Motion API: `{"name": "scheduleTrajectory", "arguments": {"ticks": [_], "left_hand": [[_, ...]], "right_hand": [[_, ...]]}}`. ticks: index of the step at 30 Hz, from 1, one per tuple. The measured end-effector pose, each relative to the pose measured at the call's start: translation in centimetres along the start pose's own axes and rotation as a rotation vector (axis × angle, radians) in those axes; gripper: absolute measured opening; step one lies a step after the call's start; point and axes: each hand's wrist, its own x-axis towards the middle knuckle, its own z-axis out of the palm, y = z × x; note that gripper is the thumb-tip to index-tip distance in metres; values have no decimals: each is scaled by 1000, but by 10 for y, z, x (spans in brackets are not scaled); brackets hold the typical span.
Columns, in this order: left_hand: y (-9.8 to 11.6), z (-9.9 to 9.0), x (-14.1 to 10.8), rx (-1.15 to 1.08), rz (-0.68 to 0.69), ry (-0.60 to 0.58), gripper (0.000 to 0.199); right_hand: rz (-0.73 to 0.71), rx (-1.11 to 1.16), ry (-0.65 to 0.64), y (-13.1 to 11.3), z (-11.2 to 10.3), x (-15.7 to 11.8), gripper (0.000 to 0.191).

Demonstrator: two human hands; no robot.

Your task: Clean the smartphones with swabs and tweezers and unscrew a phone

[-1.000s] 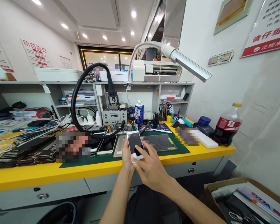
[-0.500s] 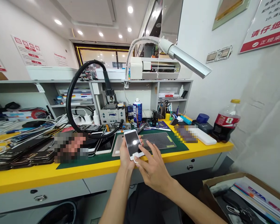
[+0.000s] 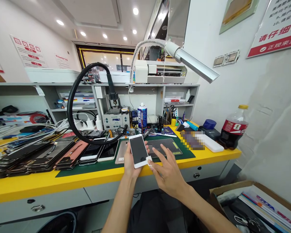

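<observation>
A white smartphone (image 3: 138,149) with a dark screen lies face up in my left hand (image 3: 130,163), whose fingers and thumb close round its edges. My right hand (image 3: 168,173) pinches a small white piece (image 3: 149,159), maybe a wipe or cloth, between thumb and index finger at the phone's lower right corner. The other fingers of that hand are spread. Behind the phone, on the green mat (image 3: 87,169), are a perforated metal plate (image 3: 165,146), a gold phone back (image 3: 121,151) and a white-framed phone (image 3: 108,150).
Stacks of phone parts (image 3: 45,154) cover the left of the yellow bench (image 3: 19,191). A black hose (image 3: 70,106) arches over them from the grey station (image 3: 116,120). A spray can (image 3: 142,118) stands behind the mat; a cola bottle (image 3: 234,127) stands at the right end.
My right hand has moved right across the phone's lower end with the white piece, from bottom centre to the corner. The bright reflection on the screen is gone.
</observation>
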Motion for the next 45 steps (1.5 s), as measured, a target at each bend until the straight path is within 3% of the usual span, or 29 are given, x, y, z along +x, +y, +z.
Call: {"name": "scheduleTrajectory", "arguments": {"ticks": [10, 16, 21, 32, 45], "left_hand": [[-2, 2, 2, -1, -10, -50, 49], [-3, 4, 3, 18, 12, 111, 41], [-2, 10, 0, 19, 21, 136, 36], [-3, 10, -4, 23, 13, 39, 38], [-2, 18, -5, 10, 18, 131, 43]], "right_hand": [[31, -17, -17, 9, 6, 31, 26], [22, -38, 4, 19, 13, 59, 27], [42, -57, 13, 27, 19, 78, 28], [34, -54, -1, 42, 27, 100, 30], [-66, 24, -20, 14, 33, 113, 30]]}}
